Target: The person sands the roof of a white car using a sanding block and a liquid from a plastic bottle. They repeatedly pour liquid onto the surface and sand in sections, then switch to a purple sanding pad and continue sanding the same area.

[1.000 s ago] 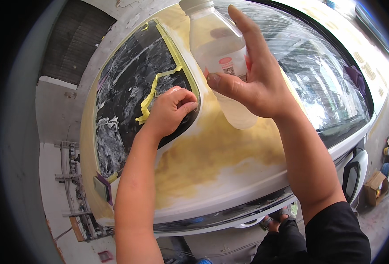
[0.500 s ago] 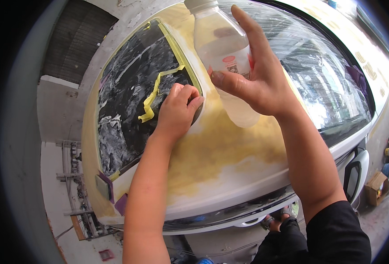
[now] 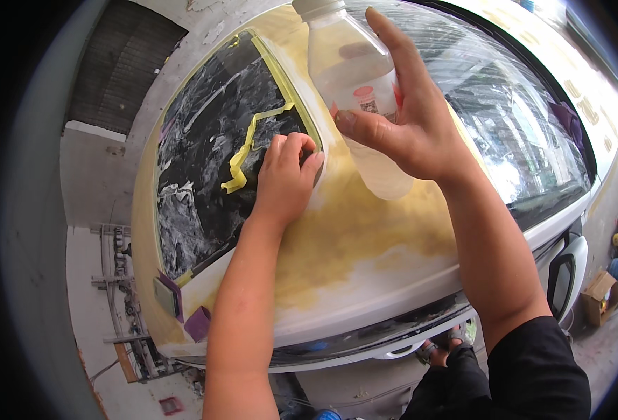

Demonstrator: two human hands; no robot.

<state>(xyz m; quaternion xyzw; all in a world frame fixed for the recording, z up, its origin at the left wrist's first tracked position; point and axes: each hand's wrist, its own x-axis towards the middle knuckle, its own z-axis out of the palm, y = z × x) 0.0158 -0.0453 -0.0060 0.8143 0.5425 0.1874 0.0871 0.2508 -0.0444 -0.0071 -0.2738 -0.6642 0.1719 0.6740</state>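
My right hand (image 3: 424,136) grips a clear plastic bottle (image 3: 351,77) partly filled with cloudy liquid, tilted above the car roof (image 3: 365,231). The roof paint is white with yellowish sanded-looking patches. At the near corner of the dark, white-smeared roof panel (image 3: 211,133), my left hand (image 3: 281,182) rests with fingers curled and thumb drawn in. Its fingertips are at the panel's edge, and whatever they pinch is hidden. Yellow masking tape (image 3: 274,66) lines that edge. Beside the left hand, a loose crumpled tape strip (image 3: 239,157) lies across the panel.
A purple pad (image 3: 198,324) and a sanding block (image 3: 167,297) sit at the roof's left end. The windshield (image 3: 505,119) is on the right, above a side mirror (image 3: 566,283). A cardboard box (image 3: 598,297) and metal frame (image 3: 120,280) stand on the floor.
My left forearm has shifted slightly right, and the left fingers have moved a little along the panel edge. The right hand and bottle are nearly unmoved.
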